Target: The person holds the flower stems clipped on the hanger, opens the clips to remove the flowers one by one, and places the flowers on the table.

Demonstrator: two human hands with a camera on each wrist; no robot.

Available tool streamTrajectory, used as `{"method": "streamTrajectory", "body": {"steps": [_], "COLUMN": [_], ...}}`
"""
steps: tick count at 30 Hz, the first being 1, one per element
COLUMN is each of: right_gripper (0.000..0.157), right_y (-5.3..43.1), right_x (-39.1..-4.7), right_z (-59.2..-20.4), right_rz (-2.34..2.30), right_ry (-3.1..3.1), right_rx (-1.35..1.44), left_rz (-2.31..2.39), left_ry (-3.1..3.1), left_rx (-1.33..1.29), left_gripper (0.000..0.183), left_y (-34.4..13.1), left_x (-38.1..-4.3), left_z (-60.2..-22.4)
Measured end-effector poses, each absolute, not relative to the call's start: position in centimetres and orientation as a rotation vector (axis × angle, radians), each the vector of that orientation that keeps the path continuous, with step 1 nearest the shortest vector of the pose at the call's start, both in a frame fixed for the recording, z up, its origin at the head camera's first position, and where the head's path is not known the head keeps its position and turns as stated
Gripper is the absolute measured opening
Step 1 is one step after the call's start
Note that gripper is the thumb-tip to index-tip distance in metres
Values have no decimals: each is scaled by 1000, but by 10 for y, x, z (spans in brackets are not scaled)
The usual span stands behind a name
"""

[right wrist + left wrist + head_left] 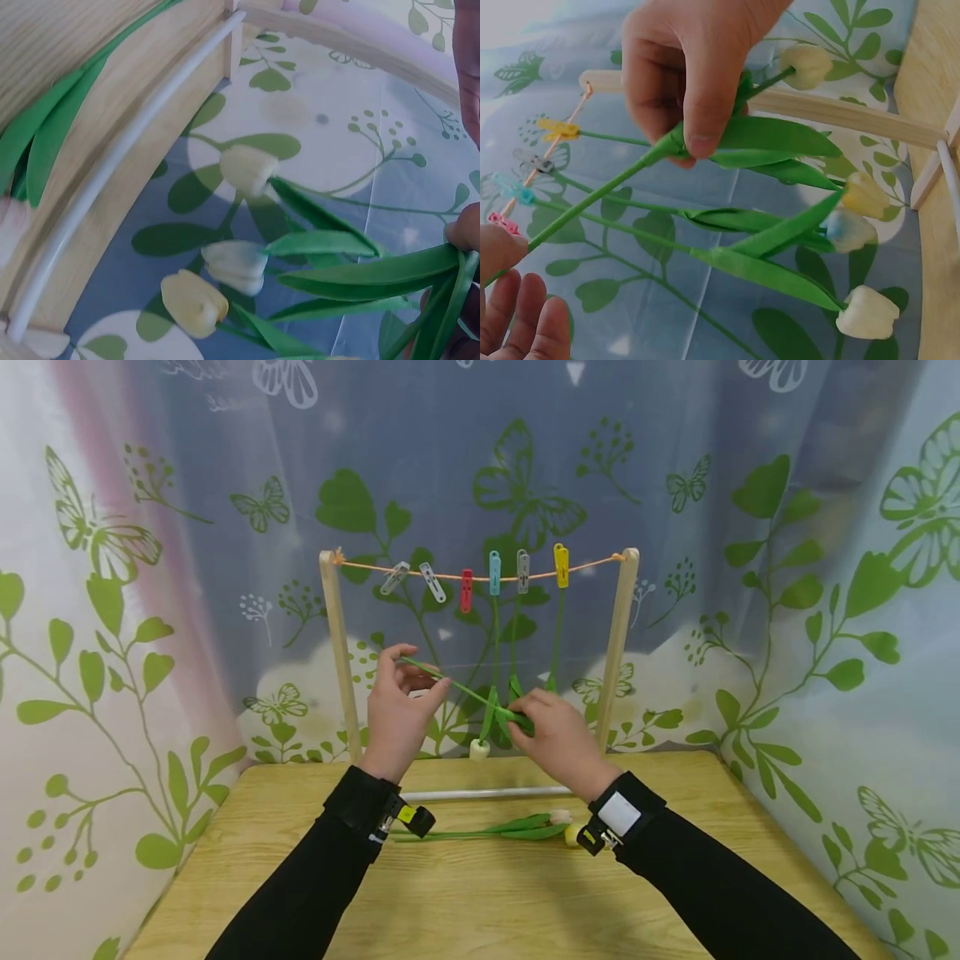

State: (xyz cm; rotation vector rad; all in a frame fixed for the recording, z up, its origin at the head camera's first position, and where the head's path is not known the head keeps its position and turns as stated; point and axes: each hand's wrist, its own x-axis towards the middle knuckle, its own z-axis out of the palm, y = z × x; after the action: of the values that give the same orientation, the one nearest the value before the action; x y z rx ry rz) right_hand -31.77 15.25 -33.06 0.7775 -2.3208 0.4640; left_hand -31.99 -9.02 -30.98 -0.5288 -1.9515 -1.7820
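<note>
In the head view, my right hand pinches a tulip by its green stem where the leaves begin. My left hand holds the thin end of the same tulip's stem between thumb and fingers, so it slants down to the right. The left wrist view shows a pale bloom beyond the right hand. Behind the hands, three tulips hang head down: a white tulip, a bluish-white tulip and a yellow tulip. A light blue clothespin, a grey clothespin and a yellow clothespin grip their stems.
An orange string spans two wooden posts. A red clothespin and two pale clothespins on it hold nothing. A pinkish tulip and a yellow bloom lie on the wooden table, before a white rod.
</note>
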Motion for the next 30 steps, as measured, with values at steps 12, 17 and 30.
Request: {"method": "streamTrajectory", "body": {"steps": [12, 17, 30], "right_gripper": [22, 19, 17], "right_y": [169, 172, 170], "right_x": [-323, -320, -324], "right_z": [-332, -334, -329], "right_rz": [320, 283, 160], "right_ry": [-2267, -2256, -2165], "right_rx": [780, 828, 894], "left_rz": [-1623, -1500, -896], "left_ry": [-2034, -2120, -2160], "left_rx": [-532, -521, -636], "left_gripper": [38, 29, 13], "left_y": [-107, -118, -128], "left_x": [-321, -318, -324], "left_z": [-330, -341, -345]}}
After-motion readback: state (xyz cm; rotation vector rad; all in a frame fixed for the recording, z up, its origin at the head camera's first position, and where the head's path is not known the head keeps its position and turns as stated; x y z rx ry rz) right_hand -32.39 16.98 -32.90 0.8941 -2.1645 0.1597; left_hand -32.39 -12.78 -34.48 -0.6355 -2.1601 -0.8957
